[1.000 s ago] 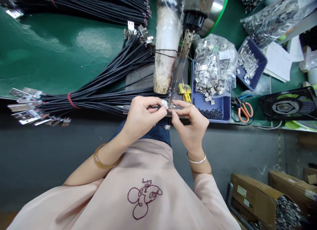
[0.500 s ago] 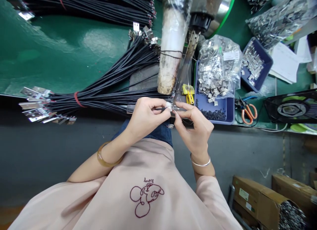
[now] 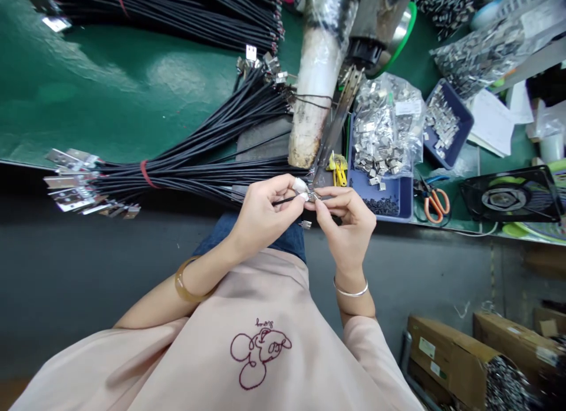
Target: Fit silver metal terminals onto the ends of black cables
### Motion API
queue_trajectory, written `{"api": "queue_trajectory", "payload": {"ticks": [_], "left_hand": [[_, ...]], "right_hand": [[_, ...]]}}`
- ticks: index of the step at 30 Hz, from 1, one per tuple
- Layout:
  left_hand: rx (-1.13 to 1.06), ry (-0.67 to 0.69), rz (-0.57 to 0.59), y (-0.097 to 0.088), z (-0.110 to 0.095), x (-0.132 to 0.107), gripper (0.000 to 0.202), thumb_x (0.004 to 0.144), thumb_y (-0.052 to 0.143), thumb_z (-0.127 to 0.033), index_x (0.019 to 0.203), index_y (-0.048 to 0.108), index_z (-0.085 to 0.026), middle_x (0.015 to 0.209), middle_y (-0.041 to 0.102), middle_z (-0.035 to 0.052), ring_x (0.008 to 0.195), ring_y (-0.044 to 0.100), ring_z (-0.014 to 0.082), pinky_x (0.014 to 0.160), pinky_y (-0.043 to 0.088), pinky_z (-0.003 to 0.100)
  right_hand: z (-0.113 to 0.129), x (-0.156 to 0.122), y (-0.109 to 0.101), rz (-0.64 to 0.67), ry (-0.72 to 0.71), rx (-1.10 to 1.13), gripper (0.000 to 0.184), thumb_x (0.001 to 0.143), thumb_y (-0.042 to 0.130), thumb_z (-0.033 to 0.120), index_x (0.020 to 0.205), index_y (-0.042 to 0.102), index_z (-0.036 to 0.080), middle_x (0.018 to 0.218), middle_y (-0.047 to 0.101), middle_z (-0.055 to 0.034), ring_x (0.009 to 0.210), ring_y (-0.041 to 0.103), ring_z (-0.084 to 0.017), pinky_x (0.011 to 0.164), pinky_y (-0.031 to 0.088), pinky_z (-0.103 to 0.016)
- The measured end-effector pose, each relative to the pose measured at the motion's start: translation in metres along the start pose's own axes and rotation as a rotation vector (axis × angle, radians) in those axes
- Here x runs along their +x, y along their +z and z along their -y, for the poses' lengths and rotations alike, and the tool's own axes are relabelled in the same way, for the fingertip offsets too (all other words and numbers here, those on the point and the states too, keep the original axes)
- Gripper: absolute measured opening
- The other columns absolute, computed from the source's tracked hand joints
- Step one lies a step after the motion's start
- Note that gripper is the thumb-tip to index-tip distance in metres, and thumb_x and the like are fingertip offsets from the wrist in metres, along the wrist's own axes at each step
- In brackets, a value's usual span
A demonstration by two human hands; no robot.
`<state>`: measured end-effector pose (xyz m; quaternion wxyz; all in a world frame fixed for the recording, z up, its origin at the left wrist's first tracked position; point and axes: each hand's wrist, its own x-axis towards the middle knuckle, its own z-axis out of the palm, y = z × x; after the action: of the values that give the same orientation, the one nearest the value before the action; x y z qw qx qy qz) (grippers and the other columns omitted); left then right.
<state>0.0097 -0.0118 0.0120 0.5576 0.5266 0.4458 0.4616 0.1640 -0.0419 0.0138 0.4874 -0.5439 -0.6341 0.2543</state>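
My left hand (image 3: 269, 213) is closed in a pinch on a black cable (image 3: 285, 201) near its end; one fingertip wears a white cover. Touching it from the right, my right hand (image 3: 347, 228) pinches a small silvery metal connector (image 3: 312, 196) at that cable's end. The fingertips hide much of the connector. Beside my left hand lies a bundle of black cables (image 3: 190, 176), tied with a red band and carrying flat metal connectors at the left. Just above both hands is the tip of a white, scorched tube (image 3: 305, 128), with a slotted metal bar (image 3: 340, 119) alongside.
To the right stands a blue tray (image 3: 405, 206) with bagged metal shells and small black parts. Beyond are a second blue tray (image 3: 462, 125), orange-handled pliers (image 3: 437, 206) and a black fan (image 3: 508, 197). A yellow tool (image 3: 338, 169) lies near the bar. Cardboard boxes (image 3: 451, 346) stand below right.
My right fingertips have drawn in closer to my left ones around the connector. More of the held cable shows between my left fingers. The whole view has shifted slightly.
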Motion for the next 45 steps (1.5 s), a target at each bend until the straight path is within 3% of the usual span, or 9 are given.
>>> {"api": "queue_trajectory", "payload": {"ticks": [7, 19, 26, 30, 34, 37, 40, 42, 45], "left_hand": [[0.109, 0.023, -0.040, 0.003, 0.002, 0.003, 0.004, 0.081, 0.060, -0.016, 0.079, 0.063, -0.015, 0.060, 0.054, -0.0035, 0.053, 0.046, 0.0065, 0.052, 0.035, 0.019], [0.148, 0.034, -0.029, 0.003, 0.002, 0.002, 0.005, 0.084, 0.059, -0.017, 0.079, 0.061, -0.016, 0.059, 0.051, -0.0042, 0.052, 0.043, 0.0064, 0.049, 0.032, 0.019], [0.122, 0.014, -0.015, 0.003, 0.003, 0.001, 0.004, 0.083, 0.060, -0.019, 0.081, 0.062, -0.015, 0.058, 0.048, -0.0048, 0.052, 0.040, 0.0061, 0.048, 0.031, 0.018], [0.105, -0.002, 0.050, -0.002, 0.000, 0.002, 0.006, 0.080, 0.062, -0.020, 0.078, 0.063, -0.014, 0.060, 0.050, -0.0040, 0.054, 0.042, 0.0064, 0.051, 0.035, 0.018], [0.171, 0.004, 0.232, -0.014, -0.004, 0.005, 0.016, 0.081, 0.060, -0.018, 0.065, 0.061, -0.014, 0.057, 0.049, -0.0038, 0.053, 0.041, 0.0065, 0.051, 0.033, 0.020], [0.326, 0.147, 0.321, -0.022, -0.007, 0.008, 0.016, 0.085, 0.061, -0.016, 0.069, 0.065, -0.014, 0.061, 0.058, -0.0023, 0.054, 0.045, 0.0078, 0.053, 0.034, 0.022], [0.526, 0.414, 0.341, -0.025, -0.011, 0.008, 0.015, 0.090, 0.058, -0.014, 0.081, 0.070, -0.015, 0.076, 0.071, 0.0018, 0.067, 0.057, 0.0124, 0.066, 0.044, 0.025], [0.701, 0.593, 0.320, -0.023, -0.013, 0.005, 0.020, 0.094, 0.053, -0.011, 0.081, 0.069, -0.014, 0.077, 0.071, 0.0036, 0.071, 0.059, 0.0148, 0.070, 0.045, 0.028], [0.950, 0.736, 0.278, -0.019, -0.014, -0.002, 0.027, 0.096, 0.048, -0.010, 0.076, 0.066, -0.015, 0.072, 0.067, 0.0033, 0.064, 0.057, 0.0150, 0.061, 0.040, 0.028]], "right_hand": [[-0.005, 0.005, 0.002, -0.037, -0.231, -0.202, 0.012, 0.089, 0.066, 0.012, 0.085, 0.066, 0.022, 0.095, 0.075, -0.0010, 0.090, 0.074, -0.015, 0.073, 0.064, -0.029], [-0.007, 0.006, 0.002, -0.044, -0.402, -0.329, 0.018, 0.085, 0.069, 0.007, 0.086, 0.062, 0.023, 0.097, 0.078, -0.0033, 0.088, 0.074, -0.014, 0.077, 0.062, -0.027], [-0.008, 0.003, 0.001, -0.065, -0.428, -0.334, 0.018, 0.084, 0.070, 0.007, 0.088, 0.061, 0.023, 0.096, 0.078, -0.0044, 0.088, 0.075, -0.014, 0.076, 0.063, -0.027], [-0.006, 0.000, 0.000, -0.084, -0.436, -0.329, 0.019, 0.085, 0.070, 0.007, 0.090, 0.062, 0.023, 0.097, 0.079, -0.0043, 0.087, 0.076, -0.015, 0.075, 0.063, -0.027], [-0.010, -0.006, -0.003, -0.147, -0.443, -0.230, 0.019, 0.088, 0.067, 0.009, 0.099, 0.062, 0.024, 0.088, 0.077, -0.0008, 0.081, 0.077, -0.016, 0.069, 0.064, -0.029], [-0.014, -0.009, -0.009, -0.278, -0.393, -0.056, 0.015, 0.095, 0.061, 0.018, 0.106, 0.057, 0.027, 0.076, 0.071, 0.0036, 0.066, 0.074, -0.015, 0.054, 0.059, -0.028], [-0.011, -0.009, -0.017, -0.386, -0.315, -0.048, 0.008, 0.097, 0.060, 0.025, 0.102, 0.055, 0.029, 0.070, 0.066, 0.0058, 0.055, 0.068, -0.013, 0.043, 0.050, -0.024], [-0.008, -0.009, -0.021, -0.327, -0.214, -0.137, 0.006, 0.097, 0.061, 0.025, 0.098, 0.056, 0.028, 0.076, 0.071, 0.0042, 0.054, 0.066, -0.011, 0.045, 0.050, -0.024], [-0.005, -0.009, -0.020, -0.086, -0.074, -0.241, 0.004, 0.097, 0.059, 0.026, 0.096, 0.056, 0.024, 0.091, 0.076, 0.0010, 0.060, 0.069, -0.010, 0.057, 0.057, -0.024]]}}
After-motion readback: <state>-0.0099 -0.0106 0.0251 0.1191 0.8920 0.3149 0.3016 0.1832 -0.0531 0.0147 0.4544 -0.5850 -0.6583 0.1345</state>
